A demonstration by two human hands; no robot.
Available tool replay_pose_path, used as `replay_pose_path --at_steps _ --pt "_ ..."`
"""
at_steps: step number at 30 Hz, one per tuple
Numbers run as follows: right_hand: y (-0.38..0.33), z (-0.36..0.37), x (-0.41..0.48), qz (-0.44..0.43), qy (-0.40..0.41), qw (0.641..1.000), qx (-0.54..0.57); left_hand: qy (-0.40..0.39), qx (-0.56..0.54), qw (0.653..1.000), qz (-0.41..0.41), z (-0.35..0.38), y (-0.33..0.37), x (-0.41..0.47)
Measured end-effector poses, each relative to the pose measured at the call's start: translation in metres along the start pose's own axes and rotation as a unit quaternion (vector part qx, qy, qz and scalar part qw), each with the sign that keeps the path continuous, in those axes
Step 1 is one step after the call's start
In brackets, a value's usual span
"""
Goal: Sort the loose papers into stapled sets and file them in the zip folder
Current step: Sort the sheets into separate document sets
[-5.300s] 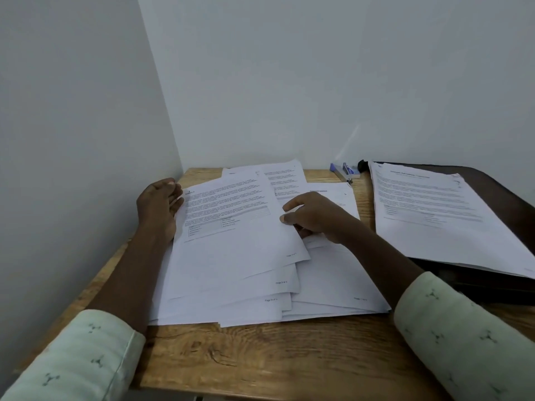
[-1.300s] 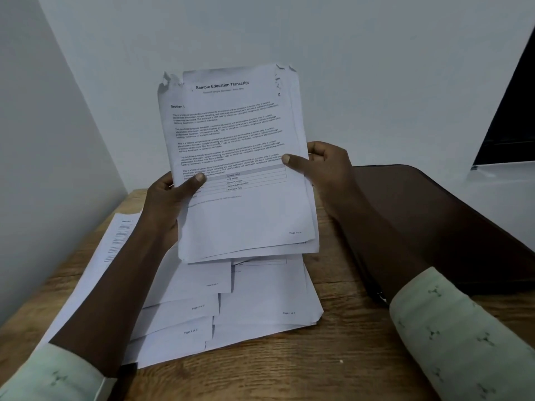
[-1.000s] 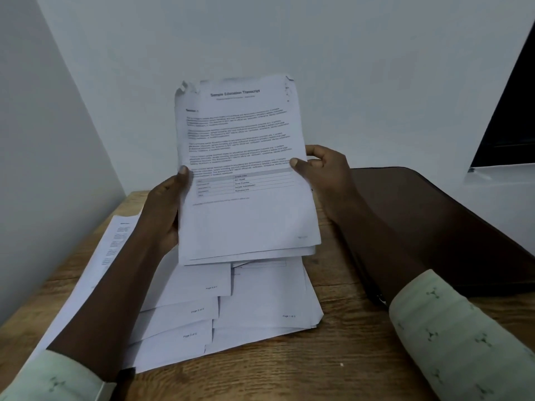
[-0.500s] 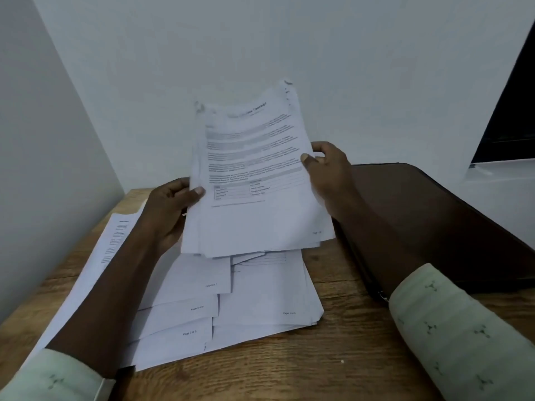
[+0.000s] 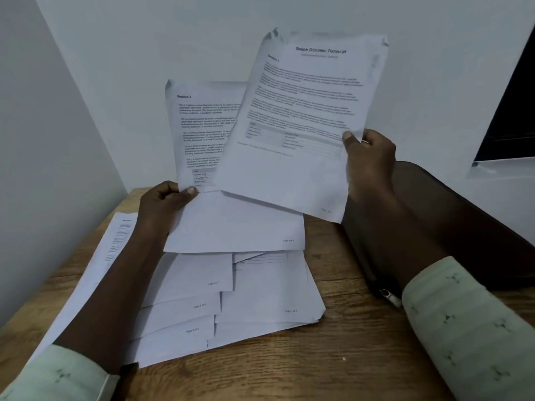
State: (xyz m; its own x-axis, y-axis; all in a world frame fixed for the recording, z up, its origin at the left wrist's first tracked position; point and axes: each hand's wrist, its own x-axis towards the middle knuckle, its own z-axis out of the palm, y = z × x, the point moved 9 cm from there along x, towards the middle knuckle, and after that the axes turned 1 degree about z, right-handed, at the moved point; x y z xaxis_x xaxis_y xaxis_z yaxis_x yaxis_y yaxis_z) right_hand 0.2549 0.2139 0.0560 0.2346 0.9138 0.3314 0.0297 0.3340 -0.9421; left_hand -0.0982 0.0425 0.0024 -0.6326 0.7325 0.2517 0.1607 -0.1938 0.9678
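1. Wooden table (image 5: 333, 369), set in a corner of white walls (image 5: 144, 39).
2. Zip folder (image 5: 477, 227), dark, laid at the table's right and partly hidden by the right forearm.
3. Loose papers (image 5: 269, 287), spread in overlapping piles at the table's centre.
4. Left hand (image 5: 162, 204): the Section 2 page (image 5: 231, 224) is pinched at its left edge and held upright above the piles.
5. Right hand (image 5: 370, 160): the Transcript page (image 5: 304, 111) is gripped at its right edge, tilted, overlapping the Section 2 page.

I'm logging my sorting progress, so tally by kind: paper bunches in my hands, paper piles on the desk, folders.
Held paper bunches: 2, Section 2 bunch in left hand, transcript bunch in right hand
Piles lying flat: 2, main pile, left pile
Zip folder: 1
Total: 5
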Motion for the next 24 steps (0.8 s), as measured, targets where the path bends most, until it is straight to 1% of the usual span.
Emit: replay_pose_path --at_steps 5,10,13,15,17,19,21,22,24 --pt "0.0 0.014 -0.005 -0.015 -0.032 0.999 0.02 0.009 0.006 1.0 -0.001 -0.004 0.0 0.0" --pt "0.023 0.046 -0.03 0.048 -0.117 0.991 0.032 -0.009 -0.016 0.999 -0.031 0.01 0.0 -0.008" --pt "0.023 0.058 -0.039 0.058 -0.153 0.984 0.063 -0.026 -0.049 0.997 -0.052 0.019 -0.001 -0.013" --pt "0.019 0.061 -0.042 0.052 -0.169 0.982 0.066 -0.067 -0.103 0.99 -0.071 0.032 0.0 -0.018" --pt "0.016 0.061 -0.043 0.032 -0.181 0.982 0.054 -0.124 -0.135 0.98 -0.083 0.05 0.006 -0.025" --pt "0.016 0.056 -0.043 0.013 -0.199 0.979 0.041 -0.188 -0.183 0.959 -0.108 0.069 0.012 -0.032" --pt "0.021 0.054 -0.041 0.02 -0.237 0.971 0.027 -0.222 -0.226 0.938 -0.138 0.081 0.018 -0.038" --pt "0.023 0.051 -0.041 0.034 -0.256 0.966 0.02 -0.227 -0.216 0.941 -0.128 0.085 0.021 -0.039" --pt "0.026 0.043 -0.038 0.066 -0.279 0.958 0.012 -0.223 -0.168 0.956 -0.087 0.095 0.018 -0.036"
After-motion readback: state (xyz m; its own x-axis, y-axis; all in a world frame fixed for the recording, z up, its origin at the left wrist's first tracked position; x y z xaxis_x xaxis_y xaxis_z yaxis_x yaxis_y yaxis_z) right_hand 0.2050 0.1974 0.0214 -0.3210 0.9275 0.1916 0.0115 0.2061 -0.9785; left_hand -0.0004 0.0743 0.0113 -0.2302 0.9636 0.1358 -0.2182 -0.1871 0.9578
